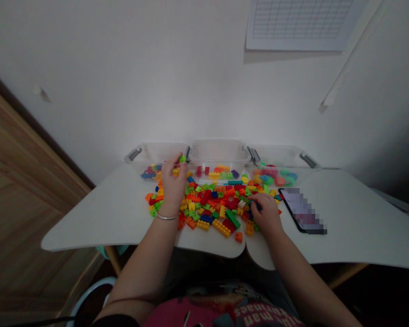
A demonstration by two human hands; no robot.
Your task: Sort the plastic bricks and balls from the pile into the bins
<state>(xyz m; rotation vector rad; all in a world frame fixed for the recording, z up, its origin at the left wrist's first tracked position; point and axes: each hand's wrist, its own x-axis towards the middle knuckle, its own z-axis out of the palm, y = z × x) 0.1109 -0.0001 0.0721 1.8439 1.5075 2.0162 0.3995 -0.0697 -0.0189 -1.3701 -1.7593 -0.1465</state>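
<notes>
My left hand (173, 184) is raised at the near side of the left clear bin (160, 152), fingers closed on a small lime-green toy brick (182, 159). Below it spreads a pile of toy building bricks (207, 197) in red, orange, yellow, green and blue. At the pile's right edge rests my right hand (267, 213), thumb and index finger apart among the bricks. A dark blue piece (257, 205) shows in the gap between them; a firm hold on it is not visible. The other fingers of that hand are partly hidden.
A middle clear bin (221, 152) holds several bricks, and a right clear bin (276, 156) holds rounded coloured pieces. Right of my right hand lies a phone (301, 211) on the white table (354, 209). The wall (122, 81) stands directly behind the bins.
</notes>
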